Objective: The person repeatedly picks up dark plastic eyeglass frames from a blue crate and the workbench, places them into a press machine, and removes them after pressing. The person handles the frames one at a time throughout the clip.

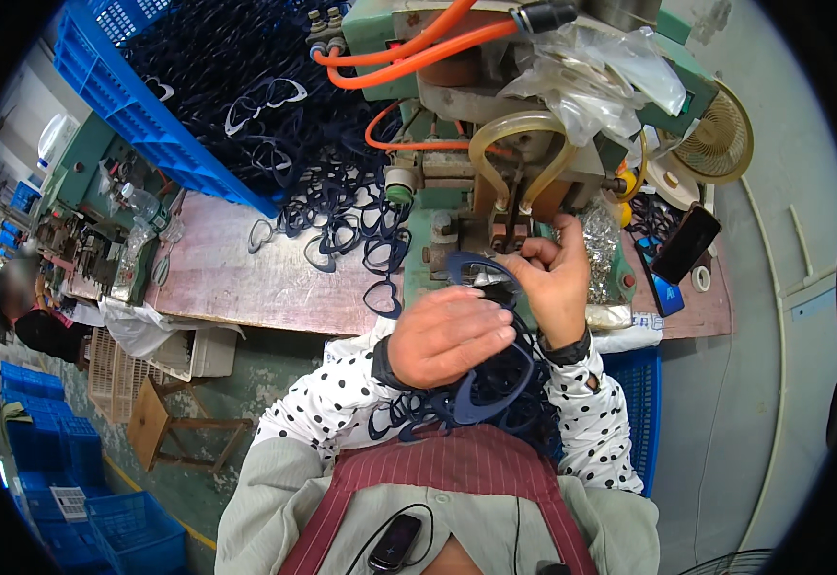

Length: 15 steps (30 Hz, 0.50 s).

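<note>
A dark blue eyeglass frame (481, 268) sits at the front of the green press machine (457, 182), pinched by the closed fingers of the right hand (553, 278). The left hand (447, 335) rests curled over a bundle of more blue frames (490, 393) in the lap. Loose frames (342, 225) spill from a blue crate (121, 105) across the worn tabletop (236, 278). A phone (684, 242) lies to the right.

Worn pinkish workbench (236, 273): green machine (457, 220), blue crate (121, 96), loose dark-blue frames (342, 225), possibly phone (684, 244) at right.
</note>
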Motion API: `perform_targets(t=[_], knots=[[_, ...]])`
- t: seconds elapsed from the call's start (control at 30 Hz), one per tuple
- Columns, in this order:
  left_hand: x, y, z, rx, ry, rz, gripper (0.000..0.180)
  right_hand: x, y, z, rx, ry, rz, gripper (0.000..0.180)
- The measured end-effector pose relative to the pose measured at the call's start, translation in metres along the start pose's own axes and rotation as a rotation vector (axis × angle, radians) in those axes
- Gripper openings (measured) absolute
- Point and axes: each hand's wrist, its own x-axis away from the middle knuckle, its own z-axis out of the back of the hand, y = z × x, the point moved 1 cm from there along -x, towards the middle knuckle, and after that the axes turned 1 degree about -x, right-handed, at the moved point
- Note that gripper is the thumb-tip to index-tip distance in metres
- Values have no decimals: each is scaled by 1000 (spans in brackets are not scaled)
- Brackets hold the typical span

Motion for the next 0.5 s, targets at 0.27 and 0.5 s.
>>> perform_targets(t=[0.27, 0.5], knots=[[9, -5, -29, 99, -117, -26, 36, -34, 67, 108, 752, 359, 165, 44], [10, -4, -27, 96, -116, 26, 36, -9, 83, 135, 1047, 207, 162, 31]])
